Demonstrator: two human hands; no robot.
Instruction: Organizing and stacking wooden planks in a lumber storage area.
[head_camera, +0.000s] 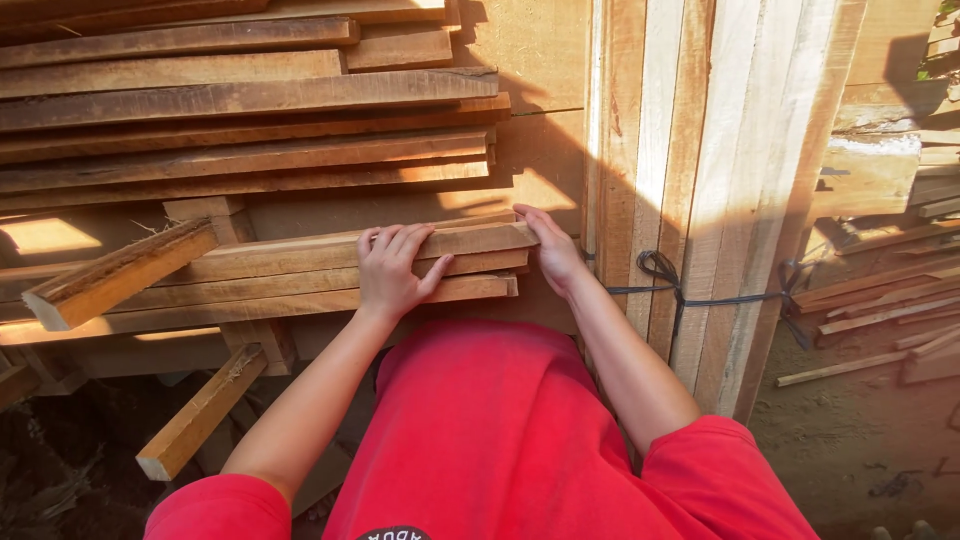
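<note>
In the head view, the person's left hand (392, 270) lies near the middle of the frame, palm down on a low stack of three wooden planks (300, 270) that runs in from the left edge. Its four fingers are together and hooked over the far top edge of the uppermost plank, while the thumb is spread apart and presses the front face of the stack, so the hand is loosely clamped on the planks rather than flat open. The right hand (553, 250) sits just right of centre, at the right-hand ends of the same planks; its fingers are extended, close together, and its palm is pushed against the cut ends, touching them without wrapping round them. Both bare forearms come up from the bottom of the frame, out of red sleeves, and a red shirt (490, 430) fills the lower middle. Above the hands, in the upper left, a larger pile of long boards (240, 110) lies horizontally. At the right of centre stands a bundle of upright boards (700, 150), tied with a dark cord (665, 275) knotted just beside the right wrist. A loose short batten (200, 412) leans at the lower left, and more scrap timber (880, 300) lies at the right edge.
</note>
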